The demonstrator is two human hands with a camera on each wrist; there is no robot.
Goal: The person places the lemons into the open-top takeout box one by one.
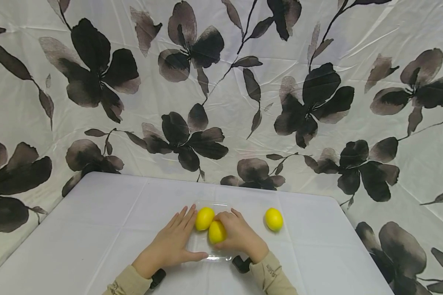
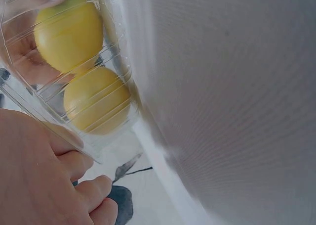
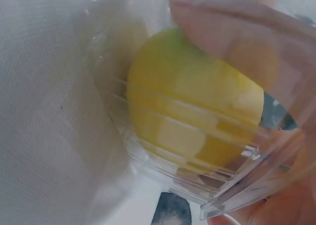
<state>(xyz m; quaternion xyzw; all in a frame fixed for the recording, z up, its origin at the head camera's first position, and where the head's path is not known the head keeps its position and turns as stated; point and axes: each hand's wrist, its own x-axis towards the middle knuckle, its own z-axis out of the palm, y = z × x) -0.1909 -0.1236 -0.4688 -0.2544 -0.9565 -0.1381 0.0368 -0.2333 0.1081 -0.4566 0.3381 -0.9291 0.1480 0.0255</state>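
A clear plastic box (image 1: 201,247) stands on the white table with two lemons inside. One lemon (image 1: 204,218) lies at the far left of the box. My right hand (image 1: 238,234) grips the other lemon (image 1: 217,232), fingers over its far side and thumb at its near side, and the right wrist view shows this lemon (image 3: 192,106) through the ribbed wall. My left hand (image 1: 173,239) lies along the box's left side, fingers straight and thumb spread toward the near edge. In the left wrist view both lemons (image 2: 97,100) show through the clear wall.
A third lemon (image 1: 273,219) lies on the white table (image 1: 96,229), to the right of the box. Behind the table hangs a white cloth (image 1: 243,98) with dark flowers. Black straps (image 1: 241,264) sit at both wrists, below beige sleeves.
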